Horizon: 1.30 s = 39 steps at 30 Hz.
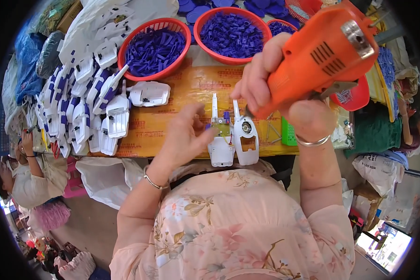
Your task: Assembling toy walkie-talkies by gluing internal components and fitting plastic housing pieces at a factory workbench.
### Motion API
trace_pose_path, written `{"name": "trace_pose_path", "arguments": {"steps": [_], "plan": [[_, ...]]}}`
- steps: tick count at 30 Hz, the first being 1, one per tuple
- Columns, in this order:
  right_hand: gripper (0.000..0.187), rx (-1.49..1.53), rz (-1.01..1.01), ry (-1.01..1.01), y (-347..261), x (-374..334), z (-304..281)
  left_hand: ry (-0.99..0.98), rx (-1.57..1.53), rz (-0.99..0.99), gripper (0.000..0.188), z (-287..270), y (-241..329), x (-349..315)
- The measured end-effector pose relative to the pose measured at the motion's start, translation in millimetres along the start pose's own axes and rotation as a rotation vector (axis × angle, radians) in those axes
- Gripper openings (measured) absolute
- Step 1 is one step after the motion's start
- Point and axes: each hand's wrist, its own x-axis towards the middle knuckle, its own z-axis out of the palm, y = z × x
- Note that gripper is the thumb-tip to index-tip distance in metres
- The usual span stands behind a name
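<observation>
My right hand [261, 77] is wrapped round an orange electric screwdriver [322, 51], its narrow end low beside the white shell halves. My left hand [186, 133] reaches in from the left with finger and thumb apart, close to a white toy walkie-talkie half [221, 153]. This half lies open side up, with a green circuit board [220, 129] and a purple piece [226, 115] in it. A small purple bit shows by my left fingertips; whether they touch it I cannot tell. The matching half [246, 144], with a round speaker and a rectangular opening, lies alongside.
White and purple shells [81, 109] are heaped on the left, with a single white shell [149, 94] nearer. Red baskets [190, 35] of purple parts stand behind. At right are a red tray [359, 100] of screws and a green basket [288, 133]. Another person [28, 172] sits far left.
</observation>
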Motion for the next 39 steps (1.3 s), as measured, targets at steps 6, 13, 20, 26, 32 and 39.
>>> {"name": "trace_pose_path", "arguments": {"steps": [6, 13, 20, 26, 32, 39], "plan": [[0.036, -0.038, 0.038, 0.200, 17, 15, 16, 0.045, 0.254, 0.127, 0.047, 18, -6, -6], [0.047, -0.366, -0.082, 0.294, 58, 12, 15, 0.066, 0.224, 0.095, 0.040, 24, -8, -5], [0.050, -0.381, -0.089, 0.346, 76, 12, 28, 0.141, 0.219, 0.116, 0.035, 29, -13, -6], [0.051, -0.353, -0.065, 0.362, 81, 12, 31, 0.140, 0.217, 0.076, 0.031, 30, -13, -4], [0.048, -0.424, -0.075, 0.347, 84, 12, 28, 0.132, 0.217, 0.079, 0.031, 30, -14, -4], [0.042, -0.422, -0.033, 0.363, 84, 13, 33, 0.124, 0.252, 0.092, 0.030, 29, -13, -3]]}}
